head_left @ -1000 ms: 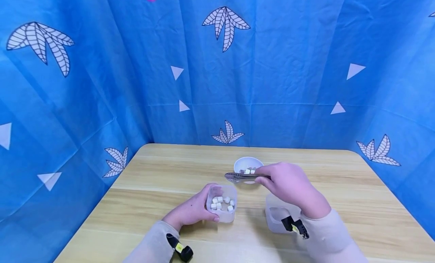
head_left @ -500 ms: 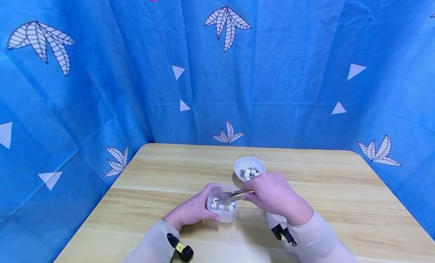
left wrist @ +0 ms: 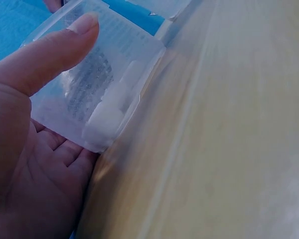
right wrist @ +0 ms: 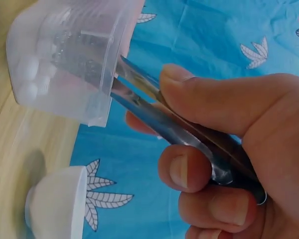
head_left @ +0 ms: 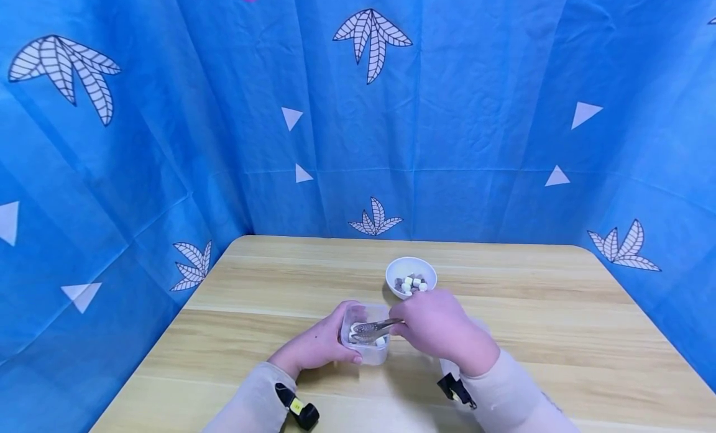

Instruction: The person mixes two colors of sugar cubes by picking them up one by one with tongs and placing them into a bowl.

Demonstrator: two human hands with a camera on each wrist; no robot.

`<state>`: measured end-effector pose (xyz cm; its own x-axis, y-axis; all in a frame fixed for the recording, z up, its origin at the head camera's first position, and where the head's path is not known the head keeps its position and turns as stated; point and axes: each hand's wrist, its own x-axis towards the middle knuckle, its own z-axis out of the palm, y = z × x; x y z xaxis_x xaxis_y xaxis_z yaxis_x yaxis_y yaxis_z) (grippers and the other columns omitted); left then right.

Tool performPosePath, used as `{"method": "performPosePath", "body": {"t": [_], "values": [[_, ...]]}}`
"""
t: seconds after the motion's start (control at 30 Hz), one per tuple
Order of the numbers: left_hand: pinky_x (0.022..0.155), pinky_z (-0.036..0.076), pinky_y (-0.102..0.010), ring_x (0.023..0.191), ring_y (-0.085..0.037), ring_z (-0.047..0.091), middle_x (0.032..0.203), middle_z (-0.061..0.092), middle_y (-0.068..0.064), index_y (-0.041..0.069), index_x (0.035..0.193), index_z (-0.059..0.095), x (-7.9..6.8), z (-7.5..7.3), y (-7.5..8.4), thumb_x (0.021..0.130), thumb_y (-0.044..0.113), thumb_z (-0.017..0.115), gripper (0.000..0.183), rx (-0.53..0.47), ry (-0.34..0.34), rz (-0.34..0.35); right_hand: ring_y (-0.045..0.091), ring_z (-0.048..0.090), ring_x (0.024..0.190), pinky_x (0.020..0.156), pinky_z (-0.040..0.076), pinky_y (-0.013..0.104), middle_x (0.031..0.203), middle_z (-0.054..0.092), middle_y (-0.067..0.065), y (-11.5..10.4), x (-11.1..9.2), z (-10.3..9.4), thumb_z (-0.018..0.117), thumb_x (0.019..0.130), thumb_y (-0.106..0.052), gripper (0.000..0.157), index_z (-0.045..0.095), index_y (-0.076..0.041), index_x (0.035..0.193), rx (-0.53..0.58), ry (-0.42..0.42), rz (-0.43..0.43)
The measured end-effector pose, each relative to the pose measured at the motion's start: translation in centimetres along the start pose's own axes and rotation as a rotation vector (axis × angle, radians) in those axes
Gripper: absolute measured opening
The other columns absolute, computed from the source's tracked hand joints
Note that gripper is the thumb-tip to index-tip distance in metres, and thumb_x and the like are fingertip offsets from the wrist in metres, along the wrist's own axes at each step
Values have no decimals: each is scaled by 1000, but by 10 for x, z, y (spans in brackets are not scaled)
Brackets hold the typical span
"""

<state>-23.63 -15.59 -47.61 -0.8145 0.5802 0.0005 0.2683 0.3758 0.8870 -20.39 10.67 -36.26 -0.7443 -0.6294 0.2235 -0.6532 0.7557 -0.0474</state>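
My left hand [head_left: 321, 343] grips a clear plastic container [head_left: 371, 356], its thumb along the near wall and its fingers behind. Small white cubes [right wrist: 27, 67] lie at the container's bottom. Metal tongs [head_left: 380, 326] with perforated heads are held in my right hand [head_left: 442, 327], thumb on one arm and fingers curled round the other. The tong heads reach inside the container, down among the cubes, and hide some of them. Through the wall in the left wrist view, the perforated head [left wrist: 89, 79] shows close to the cubes. I cannot tell whether the tongs pinch a cube.
Behind the right hand stands a white bowl [head_left: 411, 263] with white and greyish-brown cubes [head_left: 414, 282]. A second clear container [head_left: 449, 368] is mostly hidden under my right wrist. The wooden table [head_left: 291, 271] ends at a blue patterned curtain [head_left: 475, 110].
The right hand has carried the tongs from in front of the bowl, leftward and nearer, down into the container. My left hand keeps its hold in the same place.
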Motion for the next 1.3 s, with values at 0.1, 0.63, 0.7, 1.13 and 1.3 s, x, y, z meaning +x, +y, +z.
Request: {"method": "performPosePath", "body": {"t": [0.1, 0.63, 0.7, 1.13, 1.3], "values": [[112, 34, -47, 129, -19, 51, 143, 52, 2, 30, 147, 34, 0, 0, 0, 75, 29, 90, 91, -4, 4, -11, 8, 42, 52, 44, 36, 30, 63, 50, -17, 3, -1, -3, 79, 87, -35, 15, 69, -29, 78, 33, -6, -1], [113, 30, -48, 126, -17, 53, 141, 53, 7, 34, 148, 32, 0, -1, 6, 75, 31, 90, 93, -12, 8, -67, 4, 52, 61, 54, 47, 30, 78, 64, -18, 29, -8, -22, 75, 91, -32, 8, 76, -25, 95, 80, 98, -22], [114, 30, -50, 129, -19, 50, 143, 52, 5, 34, 147, 33, 0, -1, 5, 75, 30, 90, 91, 1, 10, -65, 5, 57, 65, 58, 51, 32, 82, 67, -17, 34, -10, -26, 75, 92, -31, 10, 77, -24, 98, 91, 115, -29], [113, 31, -48, 132, -21, 47, 145, 52, 2, 29, 146, 36, -1, 1, 5, 75, 26, 89, 89, 2, 18, -52, 8, 51, 64, 55, 43, 34, 75, 60, -16, 79, -21, -34, 71, 95, -30, 5, 75, -27, 94, 87, 122, 153], [113, 31, -49, 132, -21, 47, 145, 51, 3, 31, 147, 34, -1, 2, 5, 76, 27, 89, 90, 1, 19, -64, 12, 59, 70, 56, 47, 39, 82, 69, -12, 91, -21, -29, 71, 95, -32, 9, 77, -26, 96, 66, 60, 245]]}}
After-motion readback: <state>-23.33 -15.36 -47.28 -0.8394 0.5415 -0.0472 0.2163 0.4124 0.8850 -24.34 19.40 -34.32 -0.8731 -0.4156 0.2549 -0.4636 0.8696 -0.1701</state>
